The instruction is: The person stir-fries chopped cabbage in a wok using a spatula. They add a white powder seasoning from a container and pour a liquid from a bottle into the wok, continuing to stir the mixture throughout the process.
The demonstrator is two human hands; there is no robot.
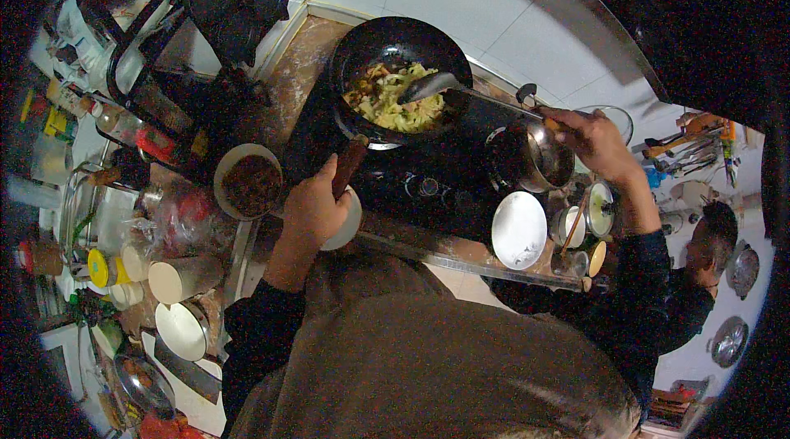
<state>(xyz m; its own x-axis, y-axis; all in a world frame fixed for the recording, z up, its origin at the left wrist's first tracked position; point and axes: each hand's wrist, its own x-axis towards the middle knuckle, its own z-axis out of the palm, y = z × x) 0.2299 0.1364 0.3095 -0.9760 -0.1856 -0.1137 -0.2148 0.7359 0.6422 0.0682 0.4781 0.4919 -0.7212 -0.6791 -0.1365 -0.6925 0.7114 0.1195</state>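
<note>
My left hand grips the wooden handle of a dark wok on a black gas stove. Inside the wok lies chopped food, pale yellow-green pieces with some browner bits. In my right hand is the handle of a long metal ladle, whose bowl rests on or just above the food. A metal pot stands on the stove below my right hand. Partly hidden behind my left hand is a pale bowl.
A bowl of dark reddish-brown contents stands left of the stove. A white plate and several small containers are at the front right. Another person is at the far right. A knife lies on a white board at lower left.
</note>
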